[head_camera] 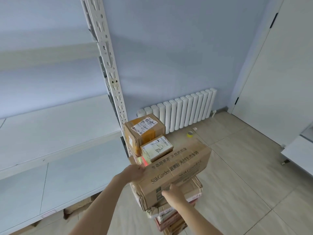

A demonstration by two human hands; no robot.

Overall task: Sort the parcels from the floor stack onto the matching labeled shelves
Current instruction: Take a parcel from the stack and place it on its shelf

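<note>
A long brown cardboard box (176, 170) printed "SukGarden" lies tilted on top of the floor stack (171, 216) of parcels. My left hand (133, 173) grips its left end. My right hand (172, 194) holds its near side from below. Behind it stand a taped brown box (144, 131) with a white label and a small pale box (157, 148) marked with a handwritten number. White shelves (55, 133) fill the left side.
A white slotted shelf post (111, 78) rises beside the stack. A white radiator (183, 111) lines the back wall. A roll of tape (190, 134) lies on the tiled floor. White furniture (298, 150) stands at the right. Flattened cardboard (76, 209) lies under the lowest shelf.
</note>
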